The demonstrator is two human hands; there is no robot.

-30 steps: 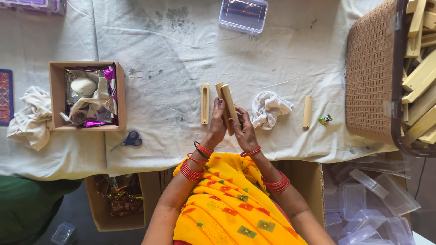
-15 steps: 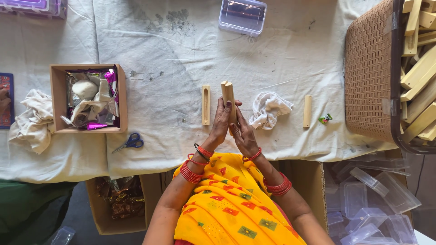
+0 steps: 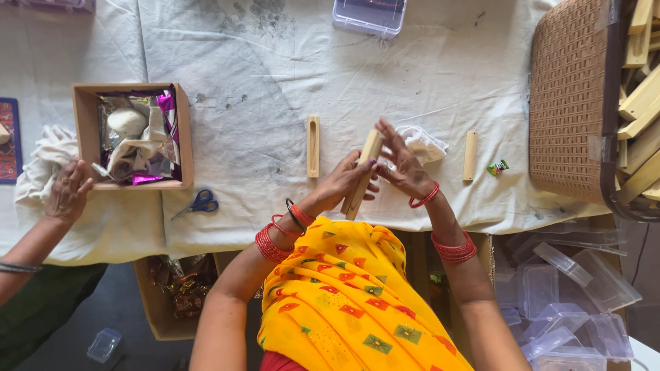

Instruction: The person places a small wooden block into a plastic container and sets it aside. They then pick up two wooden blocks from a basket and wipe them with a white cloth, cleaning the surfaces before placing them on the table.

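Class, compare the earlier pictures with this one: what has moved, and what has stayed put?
The wooden block has tilted over in the left hand; the right hand now touches its top end. Another person's hand has appeared by the cardboard box. The scissors stayed put.

A table [image 3: 275,75] under a stained white cloth [image 3: 440,89] — carrying 1 open cardboard box [image 3: 84,110] of crumpled foil wrappers at the left, blue-handled scissors [image 3: 199,203] just below its corner, and a bunched white rag [image 3: 48,148] beside it at the far left. Mid-table, 1 slotted wooden block [image 3: 313,145], another crumpled white rag [image 3: 423,143], 1 plain wooden stick [image 3: 470,155] and a small green wrapped sweet [image 3: 498,167] nearby. At the top edge, 1 clear plastic box [image 3: 370,15] — at the right, a brown woven basket [image 3: 570,103] of wooden pieces.
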